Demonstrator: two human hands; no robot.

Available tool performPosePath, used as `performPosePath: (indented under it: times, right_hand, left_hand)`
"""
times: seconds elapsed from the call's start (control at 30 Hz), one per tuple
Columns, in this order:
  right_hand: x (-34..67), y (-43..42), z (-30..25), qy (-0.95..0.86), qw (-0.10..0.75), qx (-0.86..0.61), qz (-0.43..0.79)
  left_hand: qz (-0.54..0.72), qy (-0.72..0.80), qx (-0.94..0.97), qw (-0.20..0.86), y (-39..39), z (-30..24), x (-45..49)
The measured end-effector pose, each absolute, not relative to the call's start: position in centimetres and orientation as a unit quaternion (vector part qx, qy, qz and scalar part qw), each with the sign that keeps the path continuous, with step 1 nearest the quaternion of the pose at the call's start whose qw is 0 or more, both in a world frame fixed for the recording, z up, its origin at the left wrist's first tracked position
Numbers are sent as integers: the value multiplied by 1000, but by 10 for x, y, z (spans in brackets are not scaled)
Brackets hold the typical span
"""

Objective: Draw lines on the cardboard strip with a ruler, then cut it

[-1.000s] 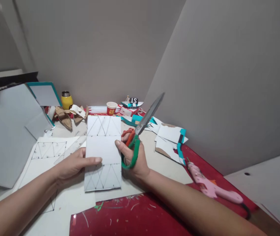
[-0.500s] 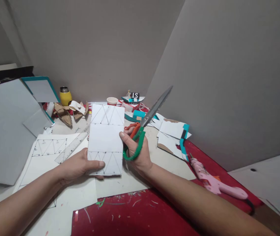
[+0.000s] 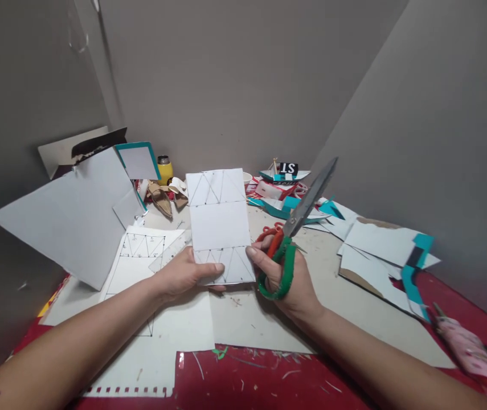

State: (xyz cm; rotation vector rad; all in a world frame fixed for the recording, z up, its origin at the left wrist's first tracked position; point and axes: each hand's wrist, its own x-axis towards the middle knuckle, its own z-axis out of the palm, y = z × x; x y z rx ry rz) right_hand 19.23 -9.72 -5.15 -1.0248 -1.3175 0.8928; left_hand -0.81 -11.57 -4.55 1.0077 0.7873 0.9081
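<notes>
A white rectangular card (image 3: 220,225) with triangles drawn in pencil across its top and bottom bands is held up at the centre. My left hand (image 3: 185,273) grips its lower left corner, thumb on the front and fingers behind. Scissors (image 3: 286,262) with green and orange handles sit in my right hand (image 3: 297,285), blades together and pointing up to the right. The right thumb touches the card's lower right edge. Beneath my left arm lies a drawing sheet (image 3: 134,279) with a similar triangle pattern, and a clear ruler (image 3: 168,250) rests partly on it.
White boards (image 3: 68,216) lean at the left. Behind stand a yellow bottle (image 3: 165,171), brown cardboard scraps (image 3: 160,199) and small model boats (image 3: 283,173). Teal-taped card pieces (image 3: 380,250) and a pink glue gun (image 3: 469,347) lie right. Paper bits litter the red tabletop (image 3: 243,376).
The view has turned left, so everything sits farther right in the picture. Both hands keep hold of the card and scissors in much the same pose.
</notes>
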Motion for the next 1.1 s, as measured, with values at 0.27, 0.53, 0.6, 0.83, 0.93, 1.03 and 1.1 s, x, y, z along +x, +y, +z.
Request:
performPosePath:
  times: [0.27, 0.53, 0.6, 0.83, 0.93, 1.03, 1.1]
  right_hand:
    - [193, -96, -53, -576, 566, -460, 370]
    - [191, -99, -51, -588, 567, -464, 342]
    - [191, -100, -51, -587, 570, -464, 338]
    - [190, -100, -51, -576, 571, -471, 346]
    - [189, -100, -53, -570, 580, -456, 362]
    - [187, -101, -57, -545, 573, -434, 431]
    - [185, -100, -60, -517, 567, -419, 486]
  left_hand:
    - [422, 347, 467, 696, -115, -54, -8]
    - [427, 317, 471, 704, -115, -50, -6]
    - [419, 327, 465, 708, -116, -51, -6]
    - [427, 336, 468, 697, -116, -54, -6]
    - [440, 329, 471, 690, -117, -52, -5]
    - [471, 325, 475, 669, -115, -49, -7]
    - [493, 341, 474, 645, -113, -47, -8]
